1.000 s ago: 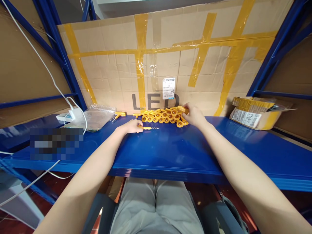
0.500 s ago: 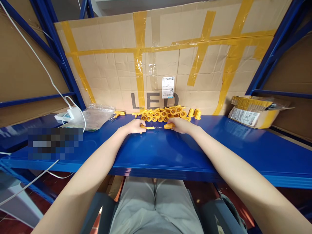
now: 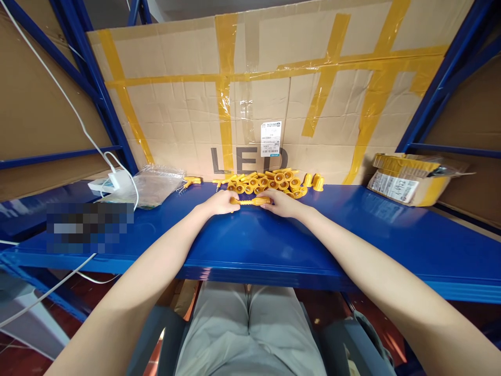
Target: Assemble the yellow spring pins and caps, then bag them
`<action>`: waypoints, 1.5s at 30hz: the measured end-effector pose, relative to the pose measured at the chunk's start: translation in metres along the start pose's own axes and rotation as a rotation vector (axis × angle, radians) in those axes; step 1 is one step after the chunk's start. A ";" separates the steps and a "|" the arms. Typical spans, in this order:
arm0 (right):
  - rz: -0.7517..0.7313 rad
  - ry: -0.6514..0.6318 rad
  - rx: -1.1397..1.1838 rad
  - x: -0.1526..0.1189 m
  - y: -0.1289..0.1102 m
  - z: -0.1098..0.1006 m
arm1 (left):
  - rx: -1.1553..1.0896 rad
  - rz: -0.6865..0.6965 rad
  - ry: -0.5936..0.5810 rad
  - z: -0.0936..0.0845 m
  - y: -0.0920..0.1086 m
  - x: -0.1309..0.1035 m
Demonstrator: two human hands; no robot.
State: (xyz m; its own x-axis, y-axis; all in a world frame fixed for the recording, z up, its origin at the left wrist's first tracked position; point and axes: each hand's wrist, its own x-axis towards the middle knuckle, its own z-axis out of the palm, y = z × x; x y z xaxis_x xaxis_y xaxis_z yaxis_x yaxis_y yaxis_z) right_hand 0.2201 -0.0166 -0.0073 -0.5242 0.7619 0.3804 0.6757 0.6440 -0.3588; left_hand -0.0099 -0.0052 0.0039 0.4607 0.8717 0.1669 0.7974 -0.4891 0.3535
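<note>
My left hand (image 3: pixel 223 202) is closed on the handle end of a yellow corkscrew (image 3: pixel 245 201), whose ridged shaft points right. A yellow ribbed cap (image 3: pixel 261 200) is gripped in the fingers of my right hand (image 3: pixel 282 202). The cap's left end meets the ridged shaft, and the metal spiral no longer shows. Both parts are in line, just above or on the blue shelf (image 3: pixel 254 240); I cannot tell whether they touch it. Behind my hands lies a pile of yellow caps and handles (image 3: pixel 270 183).
Two yellow caps (image 3: pixel 318 182) stand right of the pile. Another corkscrew (image 3: pixel 191 181) lies left, near a clear plastic bag (image 3: pixel 156 185) and a white plug with cable (image 3: pixel 116 180). A taped carton (image 3: pixel 410 180) sits at right. Large cardboard (image 3: pixel 188 115) backs the shelf.
My right hand has moved left with the cap, closing the gap to the corkscrew. The metal spiral, visible before, is now covered by the cap. My left hand has shifted slightly right.
</note>
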 end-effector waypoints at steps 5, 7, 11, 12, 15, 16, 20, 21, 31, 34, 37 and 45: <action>0.134 0.027 0.157 0.000 0.010 0.003 | 0.105 -0.005 0.018 -0.003 0.003 -0.002; 0.182 0.017 0.268 -0.001 0.016 0.001 | 0.117 -0.015 0.022 -0.004 0.004 -0.002; 0.251 -0.032 0.515 -0.003 0.018 -0.006 | 0.184 -0.010 0.061 -0.003 0.005 -0.002; 0.260 -0.056 0.561 -0.003 0.016 -0.008 | 0.212 -0.005 0.077 -0.003 0.005 -0.001; 0.318 -0.089 0.646 -0.005 0.007 -0.013 | 0.259 0.002 0.108 -0.002 0.003 0.000; 0.353 -0.080 0.663 -0.004 0.004 -0.014 | 0.257 0.004 0.112 -0.001 0.003 0.001; 0.487 -0.068 0.731 -0.002 -0.004 -0.015 | 0.224 0.015 0.113 0.000 0.002 0.002; 0.505 -0.080 0.744 -0.002 -0.005 -0.015 | 0.215 0.015 0.112 0.001 0.001 0.002; 0.478 -0.203 0.855 -0.009 -0.003 -0.023 | 0.139 0.013 0.102 0.001 0.000 0.003; 0.493 -0.236 0.868 -0.009 -0.003 -0.019 | 0.185 0.026 0.130 0.001 -0.001 0.002; 0.544 -0.220 0.814 -0.006 -0.003 -0.014 | 0.203 0.033 0.132 0.000 0.000 0.001; 0.616 -0.257 0.828 -0.004 0.000 -0.017 | 0.195 -0.018 0.142 0.001 0.002 0.003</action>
State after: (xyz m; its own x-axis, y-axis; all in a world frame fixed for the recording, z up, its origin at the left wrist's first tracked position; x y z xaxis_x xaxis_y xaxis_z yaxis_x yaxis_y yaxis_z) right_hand 0.2309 -0.0212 0.0055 -0.3707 0.9019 -0.2216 0.3489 -0.0858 -0.9332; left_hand -0.0068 -0.0033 0.0041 0.3975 0.8688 0.2953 0.8715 -0.4582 0.1750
